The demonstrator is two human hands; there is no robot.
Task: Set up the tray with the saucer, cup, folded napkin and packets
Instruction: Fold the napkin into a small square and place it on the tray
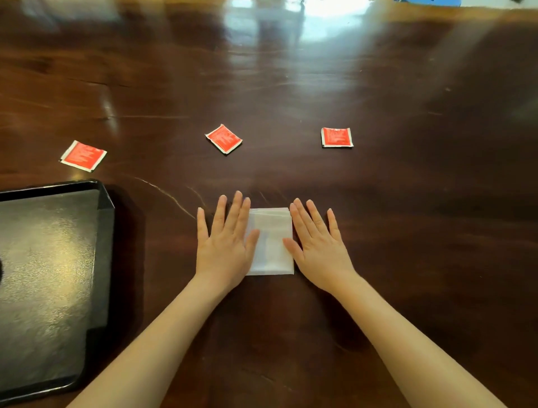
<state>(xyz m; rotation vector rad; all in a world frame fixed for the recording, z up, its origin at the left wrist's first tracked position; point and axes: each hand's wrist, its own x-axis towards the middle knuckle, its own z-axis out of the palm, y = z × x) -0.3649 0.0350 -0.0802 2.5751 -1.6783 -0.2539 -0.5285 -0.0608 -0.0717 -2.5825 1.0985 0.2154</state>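
A white folded napkin (272, 241) lies flat on the dark wooden table in front of me. My left hand (225, 241) rests palm down on its left edge, fingers spread. My right hand (316, 244) lies palm down against its right edge, thumb touching the napkin. Neither hand grips anything. A black tray (104, 233) sits at the left, cut off by the frame edge. Three red packets lie farther back: one at the left (83, 155), one in the middle (223, 139), one at the right (336, 137). No saucer or cup is in view.
The glossy brown table (407, 204) stretches far back with a bright glare at the top. A blue object (428, 3) shows at the top right edge.
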